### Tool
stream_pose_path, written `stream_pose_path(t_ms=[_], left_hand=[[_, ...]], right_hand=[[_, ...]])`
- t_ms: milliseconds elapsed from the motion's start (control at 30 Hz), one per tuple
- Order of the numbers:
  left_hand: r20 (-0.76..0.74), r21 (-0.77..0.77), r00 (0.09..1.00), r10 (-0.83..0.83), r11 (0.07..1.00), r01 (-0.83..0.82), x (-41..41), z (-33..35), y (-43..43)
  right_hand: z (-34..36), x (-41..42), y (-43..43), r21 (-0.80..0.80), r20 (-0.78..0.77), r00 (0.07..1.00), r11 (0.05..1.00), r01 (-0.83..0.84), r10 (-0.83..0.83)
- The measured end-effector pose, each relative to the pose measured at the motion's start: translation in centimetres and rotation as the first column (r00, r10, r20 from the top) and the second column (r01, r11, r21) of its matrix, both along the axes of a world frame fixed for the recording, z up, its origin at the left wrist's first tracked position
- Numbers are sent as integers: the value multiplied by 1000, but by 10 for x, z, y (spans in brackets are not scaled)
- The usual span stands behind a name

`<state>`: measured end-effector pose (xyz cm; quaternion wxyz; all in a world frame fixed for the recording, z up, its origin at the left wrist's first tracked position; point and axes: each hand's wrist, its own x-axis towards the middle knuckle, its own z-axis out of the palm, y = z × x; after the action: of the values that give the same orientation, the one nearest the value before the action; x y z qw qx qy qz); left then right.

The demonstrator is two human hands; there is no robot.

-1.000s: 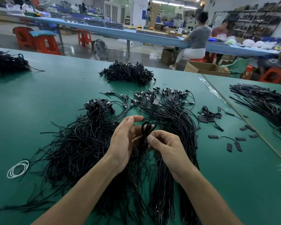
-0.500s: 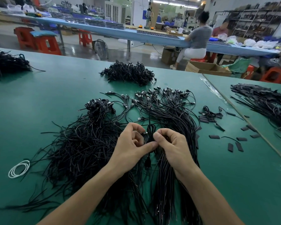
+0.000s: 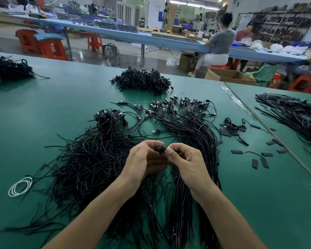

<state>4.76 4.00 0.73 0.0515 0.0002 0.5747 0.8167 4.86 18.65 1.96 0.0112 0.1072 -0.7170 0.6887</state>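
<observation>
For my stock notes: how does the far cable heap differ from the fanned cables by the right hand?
The far cable heap is a compact mound of coiled bundles; the fanned cables lie uncoiled and long. The heap hides most ends; the fanned cables show plugs along their far edge. Both are black.

White wire coil (image 3: 20,186), heap of bundled cables (image 3: 142,81), red stools (image 3: 50,49)
</observation>
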Motion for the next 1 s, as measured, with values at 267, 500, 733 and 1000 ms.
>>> stream_pose_path(t_ms=[267, 500, 733, 1000], left_hand=[[-214, -168, 975, -59, 986, 23, -1, 5, -10], [-288, -344, 942, -173, 937, 67, -4, 4, -21], [-204, -521, 957, 204, 806, -282, -69, 14, -57], [-274, -777, 859, 432, 427, -462, -142, 10, -97]], right_hand=[[-6, 1, -2, -1, 90, 996, 1000, -28, 28], [-13, 3, -4, -77, 221, 974, 996, -35, 51], [-33, -1, 10, 275, 226, 967, 960, 54, -119], [-55, 0, 23, 832, -17, 962, 530, 164, -271]])
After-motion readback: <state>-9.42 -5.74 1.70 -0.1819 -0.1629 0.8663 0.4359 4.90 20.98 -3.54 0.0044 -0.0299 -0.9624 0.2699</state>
